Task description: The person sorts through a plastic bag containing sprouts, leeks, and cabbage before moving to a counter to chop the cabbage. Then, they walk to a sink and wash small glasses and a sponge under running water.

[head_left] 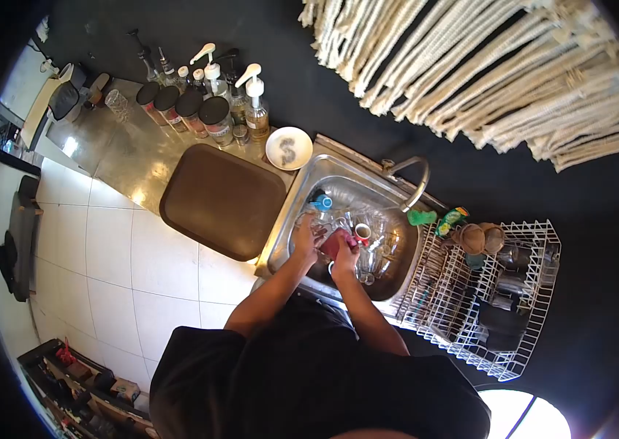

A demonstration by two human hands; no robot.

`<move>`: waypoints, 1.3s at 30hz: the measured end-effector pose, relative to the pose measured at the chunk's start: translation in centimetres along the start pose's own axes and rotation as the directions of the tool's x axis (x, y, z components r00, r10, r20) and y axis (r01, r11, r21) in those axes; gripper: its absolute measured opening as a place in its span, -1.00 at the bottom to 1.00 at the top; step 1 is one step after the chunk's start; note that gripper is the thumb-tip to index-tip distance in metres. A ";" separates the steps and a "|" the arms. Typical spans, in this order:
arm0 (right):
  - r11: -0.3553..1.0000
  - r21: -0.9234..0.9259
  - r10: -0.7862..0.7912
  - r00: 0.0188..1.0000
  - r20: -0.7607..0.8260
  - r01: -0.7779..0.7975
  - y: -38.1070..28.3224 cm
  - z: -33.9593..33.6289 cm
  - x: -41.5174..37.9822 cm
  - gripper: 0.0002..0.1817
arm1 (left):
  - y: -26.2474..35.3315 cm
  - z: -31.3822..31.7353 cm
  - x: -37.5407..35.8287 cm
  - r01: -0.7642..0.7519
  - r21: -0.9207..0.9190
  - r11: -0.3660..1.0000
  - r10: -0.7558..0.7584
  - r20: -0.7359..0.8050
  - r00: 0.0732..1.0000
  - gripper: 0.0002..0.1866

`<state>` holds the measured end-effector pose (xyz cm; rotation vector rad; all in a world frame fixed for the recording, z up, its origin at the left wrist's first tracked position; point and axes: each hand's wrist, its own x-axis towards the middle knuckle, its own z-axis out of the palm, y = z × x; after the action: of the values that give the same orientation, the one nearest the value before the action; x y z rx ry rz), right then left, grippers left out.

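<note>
Both hands are inside the metal sink [397, 282]. My right hand [346, 257] is closed on a dark red cup [333, 244], holding it over the dishes. My left hand [305, 238] is just left of the cup with its fingers apart; nothing can be made out in it. A red and white cup [362, 232] lies right of my hands. Several clear glasses [371, 256] fill the middle and right of the sink. A blue item [323, 202] sits near the sink's upper left corner. The curved faucet [420, 186] reaches over the far right edge.
A brown tray [223, 201] lies left of the sink, with a white bowl [289, 148], pump bottles [256, 110] and dark-lidded jars [216, 121] behind it. To the right are a green sponge [421, 217] and a white wire dish rack [496, 366]. Rope fringe [470, 80] hangs above.
</note>
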<state>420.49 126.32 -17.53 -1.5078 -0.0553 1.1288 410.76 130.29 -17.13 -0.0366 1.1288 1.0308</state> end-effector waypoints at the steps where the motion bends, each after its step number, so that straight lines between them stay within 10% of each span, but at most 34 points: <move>1: 1.000 0.010 0.005 0.999 -0.047 -0.005 -0.3 1.4 0.3 -0.61 | 0.9 -1.1 0.8 0.008 0.002 1.000 -0.008 -0.006 1.000 -0.56; 10: 0.995 -0.097 0.064 0.898 0.434 -0.024 -3.5 17.2 8.5 -0.56 | 3.4 -4.2 2.3 0.014 0.046 0.999 -0.010 -0.082 0.997 -0.48; 15: 0.958 -0.284 0.057 0.954 0.293 0.030 -3.6 16.9 9.0 -0.44 | 3.8 -4.8 3.3 0.044 0.143 0.989 -0.044 -0.007 0.999 -0.41; 18: 0.980 0.173 0.064 0.982 0.178 -0.095 -5.0 11.6 11.1 -0.45 | 4.1 -5.1 5.3 0.140 0.123 0.983 -0.150 0.073 0.986 -0.38; 25: 0.945 0.327 0.052 0.993 -0.104 -0.015 -14.5 4.5 15.1 -0.17 | 4.0 -2.0 6.9 0.255 0.216 0.942 -0.309 0.272 0.911 -0.26; 34: 0.947 0.315 -0.112 0.980 0.166 0.054 -12.9 1.8 17.8 -0.61 | 0.5 2.6 9.5 0.326 0.259 0.909 -0.402 0.340 0.850 -0.26; 39: 0.979 0.037 -0.194 0.972 -0.133 0.201 -14.8 4.1 12.5 -0.65 | -0.7 7.6 7.6 0.357 0.171 0.918 -0.394 0.290 0.873 -0.35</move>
<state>432.44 141.38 -12.78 -1.4915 -0.0856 0.8658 417.04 138.64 -19.56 0.0007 0.8367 0.5948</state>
